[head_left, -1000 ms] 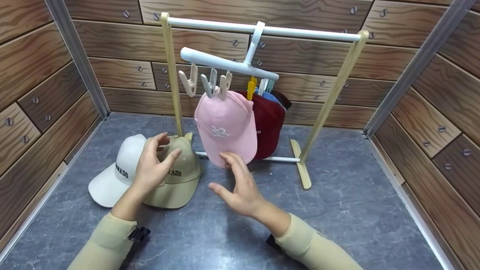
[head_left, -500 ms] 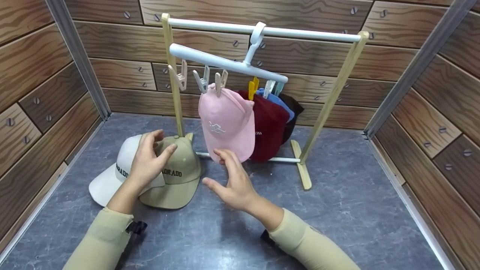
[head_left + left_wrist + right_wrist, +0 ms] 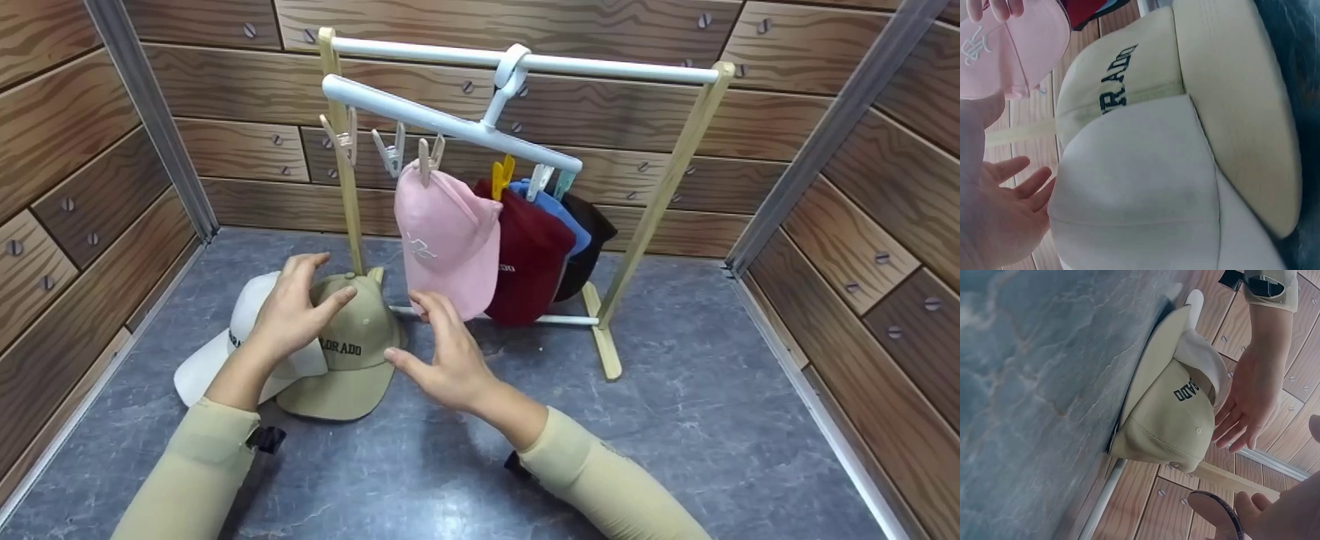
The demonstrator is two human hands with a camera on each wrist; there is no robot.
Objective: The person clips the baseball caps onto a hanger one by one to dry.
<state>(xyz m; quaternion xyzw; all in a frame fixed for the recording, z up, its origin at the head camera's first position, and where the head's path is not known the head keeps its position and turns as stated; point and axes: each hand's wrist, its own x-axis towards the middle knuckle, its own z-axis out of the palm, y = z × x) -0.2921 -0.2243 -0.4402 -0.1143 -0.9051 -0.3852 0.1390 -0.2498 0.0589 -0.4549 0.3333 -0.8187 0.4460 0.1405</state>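
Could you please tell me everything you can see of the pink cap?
The pink cap is smooth and looks like fabric, with a rounded crown, a curved brim and a white emblem on its front. It hangs brim down, slightly tilted, its top pinched by a beige clip under the sloping hanger, and partly hides the red cap in the head view. The right grip overlaps its lower edge there; whether they touch is hard to tell.

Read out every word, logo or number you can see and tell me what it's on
"RADO": khaki cap, beginning partly hidden.
White cap: dark letters, mostly hidden, unreadable.
Dark red cap: pale lettering, too small to read.
Pink cap: white stitched emblem, no clear letter; brim-edge strip marks too small.
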